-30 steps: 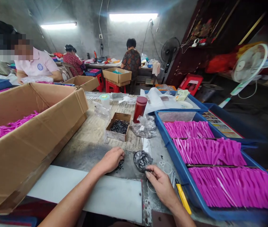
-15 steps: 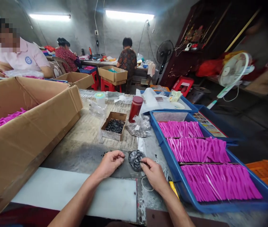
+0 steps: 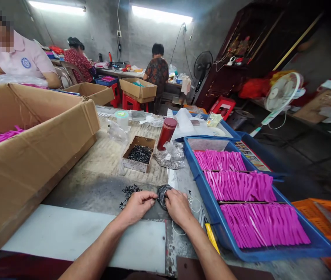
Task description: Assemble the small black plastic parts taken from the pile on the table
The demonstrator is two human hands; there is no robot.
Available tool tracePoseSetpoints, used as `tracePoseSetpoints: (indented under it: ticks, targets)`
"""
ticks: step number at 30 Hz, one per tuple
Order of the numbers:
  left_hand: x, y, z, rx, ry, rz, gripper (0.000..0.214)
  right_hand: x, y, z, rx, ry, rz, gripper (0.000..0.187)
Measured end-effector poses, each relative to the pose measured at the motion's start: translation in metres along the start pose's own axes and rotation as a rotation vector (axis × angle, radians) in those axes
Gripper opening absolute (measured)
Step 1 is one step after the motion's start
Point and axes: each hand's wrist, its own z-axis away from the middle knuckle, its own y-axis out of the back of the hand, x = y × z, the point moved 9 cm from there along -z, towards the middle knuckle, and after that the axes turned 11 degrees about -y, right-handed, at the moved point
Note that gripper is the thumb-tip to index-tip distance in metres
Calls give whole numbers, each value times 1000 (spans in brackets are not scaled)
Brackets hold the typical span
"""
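A small black plastic bag (image 3: 162, 194) lies crumpled on the table between my hands. My right hand (image 3: 178, 205) is closed on its right side, the fingers covering part of it. At the bag's left edge, my left hand (image 3: 140, 205) is closed with thumb and forefinger together; whatever is between them is too small to make out. Tiny loose black pieces (image 3: 128, 193) lie in a pile just beyond my left hand, partly hidden by it. Farther off stands a small open cardboard box (image 3: 136, 165) holding many small dark metal-looking pieces.
A blue tray (image 3: 204, 206) with rows of magenta strips stands at right, a yellow-handled tool (image 3: 211, 237) beside it. A large carton (image 3: 37, 155) borders the left. A white board (image 3: 95, 233) lies in front. Behind are a red canister (image 3: 167, 134) and several people seated.
My right hand has moved left over the bag, which is now more bunched and covered. My left hand has shifted slightly toward the bag, uncovering more of the black pile. The view has shifted slightly.
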Motion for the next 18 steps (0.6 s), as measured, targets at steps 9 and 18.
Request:
tracePoseSetpoints:
  ticks: [9,18]
  targets:
    - [-17,-5,3,46,148,247,21,-6,5,7,29,97,48,17]
    - [-19,-7,3,24,141,273,8,1,15,17,21,101,-155,15]
